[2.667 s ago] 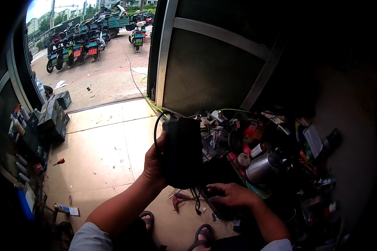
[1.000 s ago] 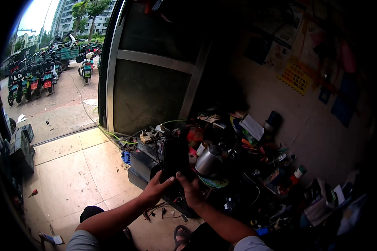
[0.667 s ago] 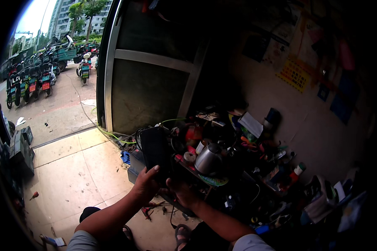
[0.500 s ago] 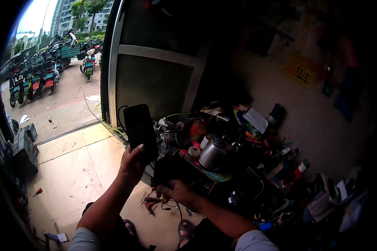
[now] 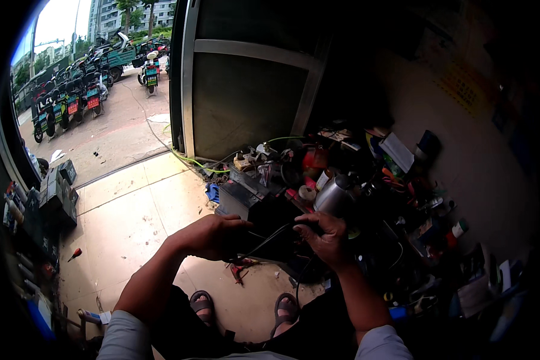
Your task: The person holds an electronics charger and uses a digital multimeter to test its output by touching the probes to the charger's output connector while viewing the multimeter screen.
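Note:
Both my hands are low in front of me, above a dark patch beside the workbench. My left hand is closed with its fingers over a flat black box-like device, whose outline is mostly lost against the dark. A thin black cable loops from near that hand across to my right hand. My right thumb and fingers are pinched together at the cable's end. What else lies under my right fingers is hidden. Directly beyond my hands stands a grey-black battery-like box.
A steel kettle stands amid crowded tools and parts at the right. Red-handled pliers lie on the floor near my sandalled feet. A red screwdriver lies at the left, near stacked dark boxes. Beyond the doorway are parked scooters.
My left hand has lowered the black device from its raised, upright position and turned over it. My right hand has moved up and to the right, with the cable now stretched between both hands.

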### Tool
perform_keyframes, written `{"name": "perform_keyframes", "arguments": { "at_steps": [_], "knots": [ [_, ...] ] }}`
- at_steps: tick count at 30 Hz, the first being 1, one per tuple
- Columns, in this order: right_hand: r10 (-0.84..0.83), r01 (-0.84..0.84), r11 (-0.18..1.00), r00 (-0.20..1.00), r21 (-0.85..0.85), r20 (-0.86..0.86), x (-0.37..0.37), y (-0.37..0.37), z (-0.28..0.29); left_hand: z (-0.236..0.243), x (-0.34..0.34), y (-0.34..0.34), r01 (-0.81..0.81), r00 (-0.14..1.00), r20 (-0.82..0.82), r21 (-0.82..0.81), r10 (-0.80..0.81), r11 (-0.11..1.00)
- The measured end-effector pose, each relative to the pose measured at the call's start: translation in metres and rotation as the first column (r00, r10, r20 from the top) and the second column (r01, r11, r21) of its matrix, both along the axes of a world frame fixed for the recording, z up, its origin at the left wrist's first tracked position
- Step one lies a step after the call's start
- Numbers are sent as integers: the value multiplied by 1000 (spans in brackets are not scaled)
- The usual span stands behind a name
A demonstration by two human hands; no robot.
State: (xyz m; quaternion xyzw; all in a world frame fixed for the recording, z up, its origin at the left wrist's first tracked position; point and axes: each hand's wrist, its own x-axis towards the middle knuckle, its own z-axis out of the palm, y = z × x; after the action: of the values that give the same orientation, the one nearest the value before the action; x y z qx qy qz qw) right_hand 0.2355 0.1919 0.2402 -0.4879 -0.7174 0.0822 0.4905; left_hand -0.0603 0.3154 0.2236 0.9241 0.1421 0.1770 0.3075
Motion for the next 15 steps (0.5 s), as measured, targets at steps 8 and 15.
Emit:
{"name": "perform_keyframes", "arguments": {
  "at_steps": [8,15],
  "knots": [
    [94,-256,681,960,-687,-264,6,14,-16,2,13,-9,151,748,570,-644,340,750],
    [113,-324,603,939,-729,-324,-5,21,-54,-24,33,12,-353,768,342,-480,541,803]
  ]
}}
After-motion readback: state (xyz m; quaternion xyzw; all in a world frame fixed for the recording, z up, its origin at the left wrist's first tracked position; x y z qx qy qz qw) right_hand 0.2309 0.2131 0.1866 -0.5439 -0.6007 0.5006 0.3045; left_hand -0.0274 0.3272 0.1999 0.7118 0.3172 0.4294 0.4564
